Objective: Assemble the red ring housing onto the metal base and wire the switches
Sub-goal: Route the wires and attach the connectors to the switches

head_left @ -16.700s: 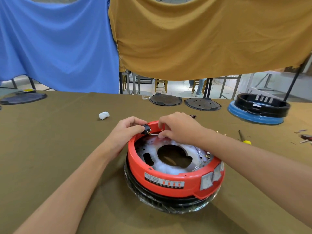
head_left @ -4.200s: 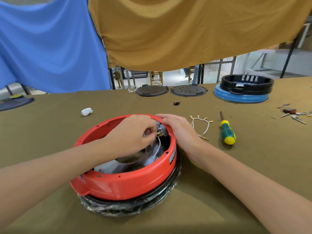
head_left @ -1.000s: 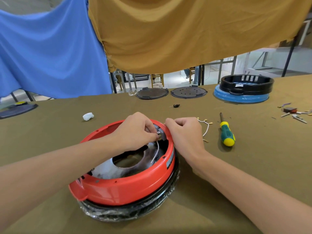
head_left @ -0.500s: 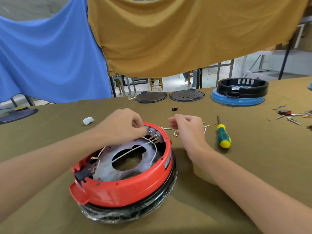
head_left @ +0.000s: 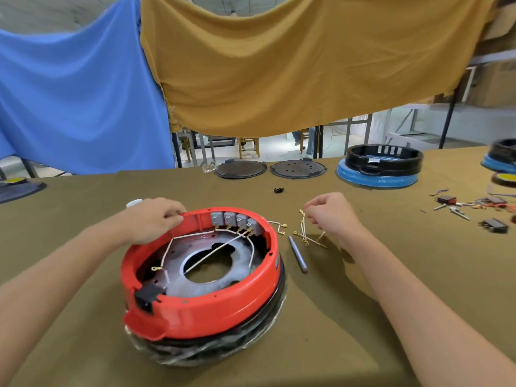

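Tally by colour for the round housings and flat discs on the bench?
Red ring housing: 1
Black housings on blue bases: 2, the second cut off at the frame edge
Dark flat discs: 3
Total: 6

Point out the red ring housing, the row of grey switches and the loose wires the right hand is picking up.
red ring housing (head_left: 212,308): head view, near outer wall.
grey switches (head_left: 236,220): head view, third switch in the row, inside the far rim.
loose wires (head_left: 304,236): head view, white strands hanging beneath the fingers.

Both forearms are bare to the frame edge, and the hands (head_left: 156,219) wear no gloves.
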The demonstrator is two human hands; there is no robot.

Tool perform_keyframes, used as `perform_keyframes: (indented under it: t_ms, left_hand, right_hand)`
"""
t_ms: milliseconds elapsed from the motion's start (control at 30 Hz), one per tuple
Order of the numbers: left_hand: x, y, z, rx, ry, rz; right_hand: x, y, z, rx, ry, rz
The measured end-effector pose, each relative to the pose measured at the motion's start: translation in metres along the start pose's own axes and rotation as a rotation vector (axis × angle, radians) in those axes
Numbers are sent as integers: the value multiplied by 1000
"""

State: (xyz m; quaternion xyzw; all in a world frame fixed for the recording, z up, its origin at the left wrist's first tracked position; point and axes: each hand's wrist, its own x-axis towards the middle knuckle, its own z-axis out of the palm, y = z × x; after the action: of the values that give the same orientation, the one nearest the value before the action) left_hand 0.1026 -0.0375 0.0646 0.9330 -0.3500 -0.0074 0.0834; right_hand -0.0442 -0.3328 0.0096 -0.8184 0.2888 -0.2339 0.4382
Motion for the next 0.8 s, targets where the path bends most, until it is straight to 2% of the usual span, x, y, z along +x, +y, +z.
perform_keyframes:
  t_ms: [167, 233, 300, 400, 467, 533, 700, 800]
  left_hand:
    - [2, -7, 3, -379, -99, -95]
    - [6, -14, 8, -563, -65, -111]
    - [13, -22, 18, -814, -15, -98]
    - [23, -31, 44, -1260, -49, -14]
    - [27, -35, 60, -1424, -126, 28]
    - [31, -39, 67, -1451, -176, 72]
    - [40, -45, 67, -1390, -126, 124]
    - [41, -44, 63, -1297, -111, 144]
  right_hand:
    - [-5, -1, 3, -359, -164, -75]
    - [-7, -1, 6, -469, -209, -55]
    - [-7, -1, 7, -525, -199, -46]
    - [-5, -1, 8, -552, -198, -58]
    - [-5, -2, 8, -430, -139, -66]
    - [-6, -5, 6, -146, -76, -52]
    - [-10, -19, 1, 553, -111, -17]
    - [-14, -26, 1, 745, -165, -34]
